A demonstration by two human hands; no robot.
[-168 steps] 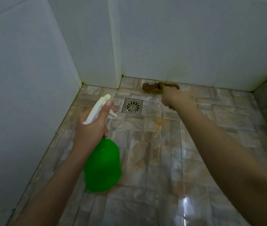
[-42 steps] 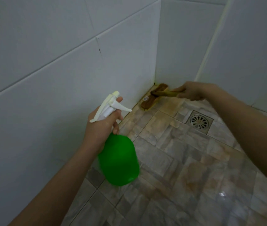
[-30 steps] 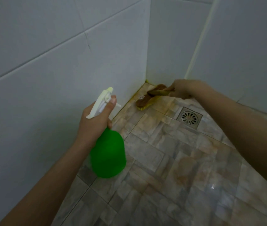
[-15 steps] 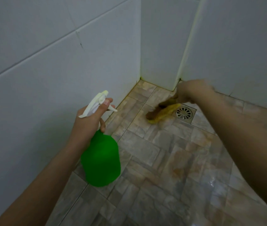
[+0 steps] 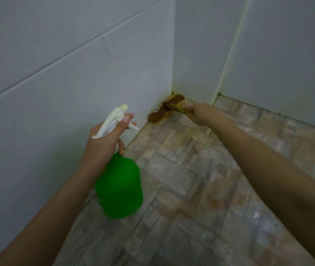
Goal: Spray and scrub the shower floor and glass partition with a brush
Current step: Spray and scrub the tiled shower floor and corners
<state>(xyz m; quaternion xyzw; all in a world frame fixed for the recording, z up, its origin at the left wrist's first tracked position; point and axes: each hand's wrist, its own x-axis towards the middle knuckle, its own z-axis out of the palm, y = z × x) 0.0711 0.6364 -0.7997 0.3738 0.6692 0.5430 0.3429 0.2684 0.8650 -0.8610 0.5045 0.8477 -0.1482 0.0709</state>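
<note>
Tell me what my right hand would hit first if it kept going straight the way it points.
Your right hand points into the corner, with the brush it grips leading. The brush head would likely meet the foot of the white tiled wall first; whether it already touches is unclear.

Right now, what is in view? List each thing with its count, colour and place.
spray bottle: one, green body with white trigger head, held above the floor at centre left
brush: one, brown back with yellow bristles, on the floor against the left wall near the far corner
floor: one, beige-grey tiles with orange stains, wet glare at lower right
walls: white tiles, left and far sides
left hand: one, grips the spray bottle's neck
right hand: one, holds the brush handle
</note>
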